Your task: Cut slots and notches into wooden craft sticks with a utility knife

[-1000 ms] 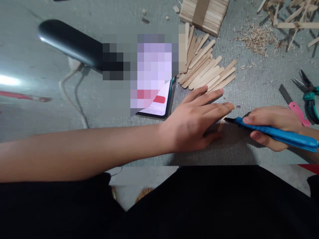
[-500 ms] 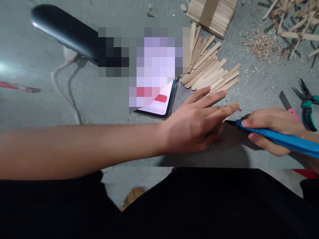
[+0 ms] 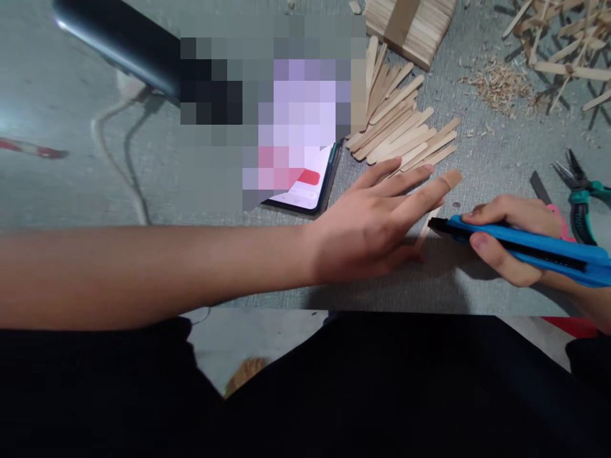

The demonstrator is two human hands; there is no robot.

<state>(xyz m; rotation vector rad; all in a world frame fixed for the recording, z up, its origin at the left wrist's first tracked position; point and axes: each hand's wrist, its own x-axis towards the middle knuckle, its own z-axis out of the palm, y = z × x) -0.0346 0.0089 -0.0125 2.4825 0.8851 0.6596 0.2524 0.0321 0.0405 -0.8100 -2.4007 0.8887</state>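
The right hand [image 3: 525, 213] grips a blue utility knife [image 3: 548, 253], pointing left; the left hand [image 3: 372, 222] (fingers spread, pinch unclear) should brace the craft stick [image 3: 422, 234] clear of the blade [image 3: 436, 224].

Blue cutter [image 3: 525, 245] at wooden stick [image 3: 423, 235]

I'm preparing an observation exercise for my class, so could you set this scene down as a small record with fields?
Left hand: fingers spread over a stick on the table
Right hand: holds the blue cutter
Cutter tip: at the stick; contact unclear
Beyond left hand: loose sticks, banded bundle; phone, partly pixelated
Upper right: shavings, joined sticks
Near right hand: pliers, pink-handled blade
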